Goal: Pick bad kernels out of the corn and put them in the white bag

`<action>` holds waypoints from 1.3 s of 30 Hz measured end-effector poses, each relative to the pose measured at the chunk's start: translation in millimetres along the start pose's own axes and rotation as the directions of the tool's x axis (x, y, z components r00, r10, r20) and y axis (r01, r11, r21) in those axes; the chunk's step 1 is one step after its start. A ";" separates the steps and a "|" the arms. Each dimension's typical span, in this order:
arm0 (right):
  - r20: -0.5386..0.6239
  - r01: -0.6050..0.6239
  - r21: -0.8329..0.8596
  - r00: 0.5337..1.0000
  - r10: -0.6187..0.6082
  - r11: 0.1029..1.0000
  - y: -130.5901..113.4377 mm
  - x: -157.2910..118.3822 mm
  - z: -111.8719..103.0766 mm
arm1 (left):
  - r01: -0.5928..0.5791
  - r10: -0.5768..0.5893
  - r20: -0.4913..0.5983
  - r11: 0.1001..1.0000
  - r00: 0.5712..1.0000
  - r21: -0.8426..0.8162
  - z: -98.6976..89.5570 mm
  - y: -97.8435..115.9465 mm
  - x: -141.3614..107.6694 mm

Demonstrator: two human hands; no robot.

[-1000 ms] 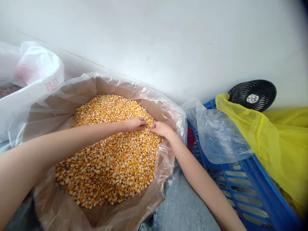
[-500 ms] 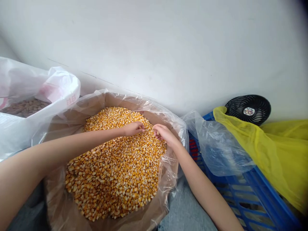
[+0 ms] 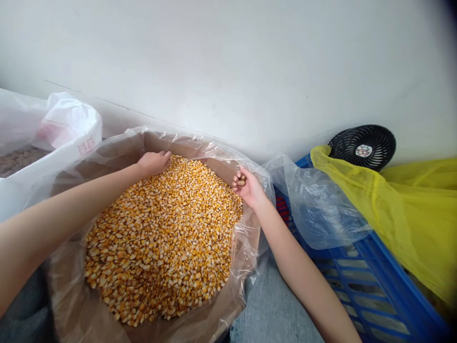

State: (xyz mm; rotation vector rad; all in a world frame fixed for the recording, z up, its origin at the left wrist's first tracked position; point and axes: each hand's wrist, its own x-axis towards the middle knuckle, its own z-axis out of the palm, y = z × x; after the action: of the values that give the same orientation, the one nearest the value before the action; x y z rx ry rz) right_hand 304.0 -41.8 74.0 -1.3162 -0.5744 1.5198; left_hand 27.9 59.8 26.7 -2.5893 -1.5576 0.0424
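Note:
Yellow and whitish corn kernels [image 3: 171, 228] fill a cardboard box [image 3: 210, 166] lined with a clear plastic bag [image 3: 246, 267]. At the far left edge of the kernels, my left hand [image 3: 154, 163] reaches down with curled fingers; anything inside them is hidden. My right hand [image 3: 250, 188] is raised by the box's right wall, palm turned up. Its bent fingers hold a few small brown pieces that look like unshelled peanuts [image 3: 242, 181].
A white sack [image 3: 76, 138] at the left holds brown pieces [image 3: 21, 159]. To the right stands a blue plastic crate [image 3: 385, 281] with clear plastic [image 3: 321, 209] and yellow mesh [image 3: 424, 224] draped over it. A black fan [image 3: 371, 147] sits behind, near the wall [image 3: 228, 71].
My left hand has moved left, away from my right hand, to the far edge of the corn. My right hand has lifted slightly and turned palm up, exposing the brown pieces.

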 end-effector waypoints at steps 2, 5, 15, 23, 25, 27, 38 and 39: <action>-0.002 0.024 -0.006 1.000 -0.024 1.000 1.3 1.6 -1.0 | -0.022 0.022 -0.013 1.000 1.000 0.008 3.0 10.7 -4.4; 0.004 0.035 -0.005 0.999 -0.035 0.999 2.1 2.9 -3.1 | -0.115 0.116 -0.050 0.993 0.992 0.016 6.5 29.0 -8.4; 0.011 0.048 -0.059 0.999 -0.047 0.997 3.2 0.8 -1.0 | -0.763 0.739 -0.207 0.644 0.641 -0.062 20.7 123.7 -59.3; 0.023 0.047 -0.079 0.999 -0.045 0.996 2.7 -2.7 2.0 | -0.782 0.752 -0.241 0.620 0.613 -0.054 -6.9 140.0 -67.3; 0.028 0.042 -0.086 0.999 -0.040 0.995 2.9 -2.2 1.3 | -0.684 0.670 -0.171 0.729 0.722 -0.031 -16.1 106.1 -46.0; 0.028 0.031 -0.078 0.999 -0.029 0.996 3.0 -1.5 0.8 | -0.556 0.555 -0.102 0.831 0.826 0.021 -20.7 60.1 -28.3; 0.020 0.025 -0.118 1.000 -0.023 0.993 4.1 -1.0 2.0 | -0.189 0.186 0.034 0.967 0.982 0.169 10.6 -36.5 -62.2; 0.015 0.022 -0.123 1.000 -0.020 0.992 4.3 -1.4 2.3 | -0.169 0.166 0.033 0.973 0.986 0.159 11.7 -29.0 -64.1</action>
State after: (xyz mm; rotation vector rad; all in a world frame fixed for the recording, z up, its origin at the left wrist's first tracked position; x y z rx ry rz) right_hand 300.2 -44.1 71.7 -1.3899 -0.6986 1.4968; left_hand -28.7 17.7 16.1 -2.5905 -1.2795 0.2009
